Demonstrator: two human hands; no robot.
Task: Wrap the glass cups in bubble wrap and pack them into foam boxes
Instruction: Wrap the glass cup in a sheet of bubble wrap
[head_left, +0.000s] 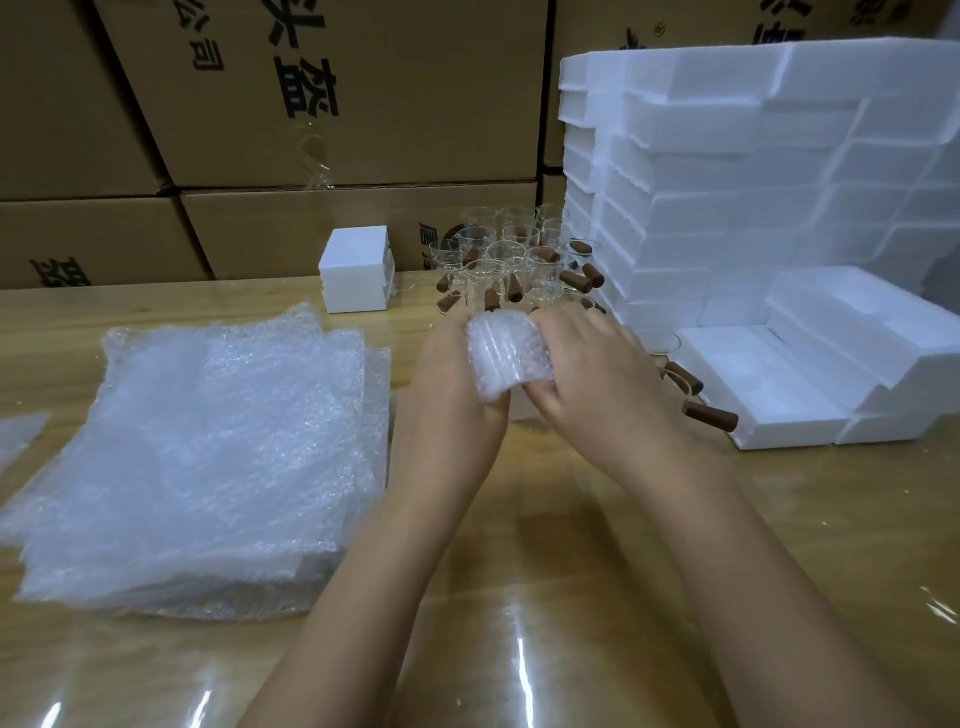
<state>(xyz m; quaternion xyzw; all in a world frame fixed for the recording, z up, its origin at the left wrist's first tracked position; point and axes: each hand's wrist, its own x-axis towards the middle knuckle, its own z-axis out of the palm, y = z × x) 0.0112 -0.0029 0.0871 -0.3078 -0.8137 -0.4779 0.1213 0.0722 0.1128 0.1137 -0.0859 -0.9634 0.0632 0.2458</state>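
Between our two hands, above the middle of the table (519, 571), sits one bubble-wrapped bundle (506, 358). Our left hand (449, 384) and our right hand (597, 374) both curl round it, one from each side, thumbs at its near end. The wrap hides whatever it holds.

At our right lies one open foam box (779, 384), hollow side up, with bare white foam showing in the hollow. Two brown handles (711, 415) lie just beside its left edge, and what they are fixed to is partly hidden behind our right hand. Behind that box rises a stack of foam boxes (727, 182), in more layers than we can count surely.

One small closed foam box (356, 270) stands at the table's far edge, its contents hidden. Near it, to the right, crowd the glass cups (514, 260), over a dozen, with brown handles among them; we cannot give the exact number. One pile of bubble wrap sheets (208, 457) lies at our left. Behind everything stand cardboard cartons (337, 93).
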